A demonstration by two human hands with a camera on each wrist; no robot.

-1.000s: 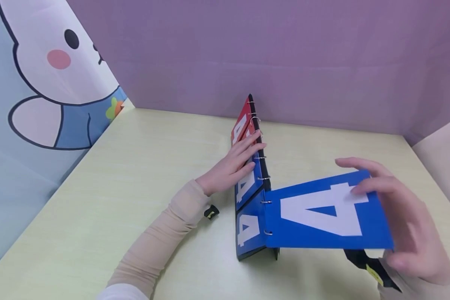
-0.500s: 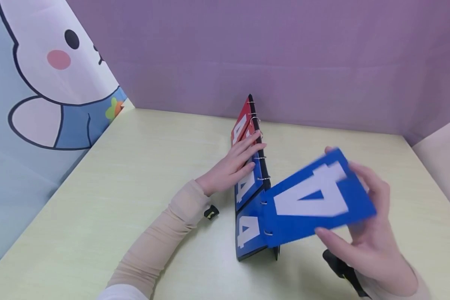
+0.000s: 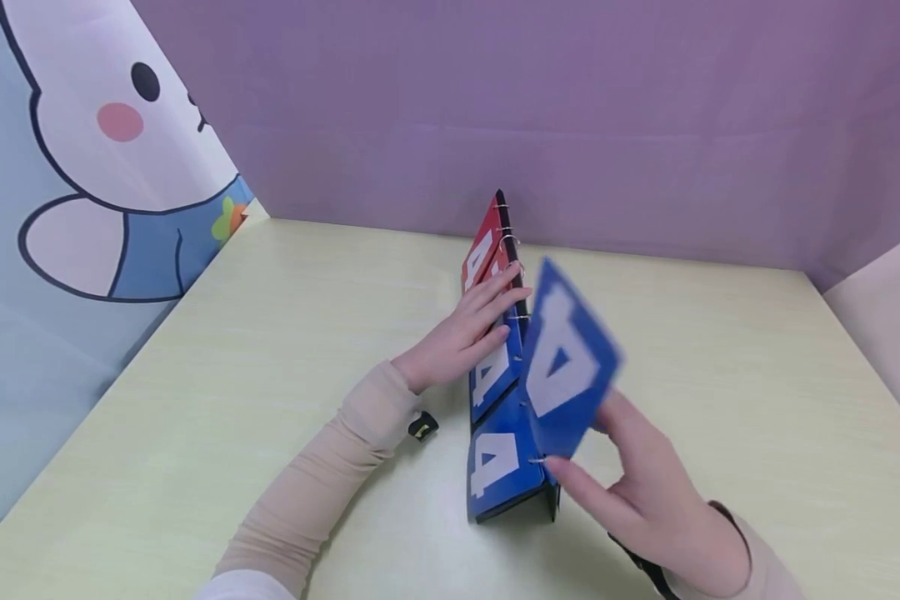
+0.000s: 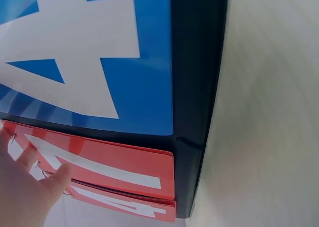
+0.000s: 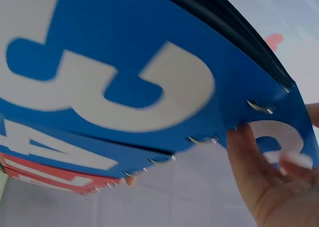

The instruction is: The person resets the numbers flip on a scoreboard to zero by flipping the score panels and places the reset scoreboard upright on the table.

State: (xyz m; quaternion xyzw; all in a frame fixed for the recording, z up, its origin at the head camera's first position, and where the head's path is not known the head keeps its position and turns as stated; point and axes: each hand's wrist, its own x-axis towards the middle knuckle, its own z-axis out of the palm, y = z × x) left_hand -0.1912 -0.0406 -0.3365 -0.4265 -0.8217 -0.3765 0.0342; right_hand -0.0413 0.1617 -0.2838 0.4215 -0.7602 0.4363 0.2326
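Observation:
A tabletop flip scoreboard [image 3: 504,479] stands on the table like a tent, with red and blue number cards hung on metal rings along its top edge. My left hand [image 3: 461,333] rests across that top edge, fingers extended; the left wrist view shows it by the red cards [image 4: 119,169]. Lifted on its rings at the near end is a blue card with a white 4 [image 3: 573,354]. My right hand [image 3: 656,492] holds this card by its right side, thumb near the lower ring. Large blue 3s [image 5: 169,92] fill the right wrist view.
The scoreboard stands on a pale wood-look table [image 3: 330,283]. A purple cloth [image 3: 570,108] hangs behind it. At the left is a light blue cloth with a cartoon rabbit [image 3: 82,158]. A dark wrist strap piece [image 3: 422,426] shows under the left wrist.
My right hand has swung the blue 4 card up and leftward, from lying out to the right to standing nearly upright over the scoreboard's top edge. The left hand has stayed in place.

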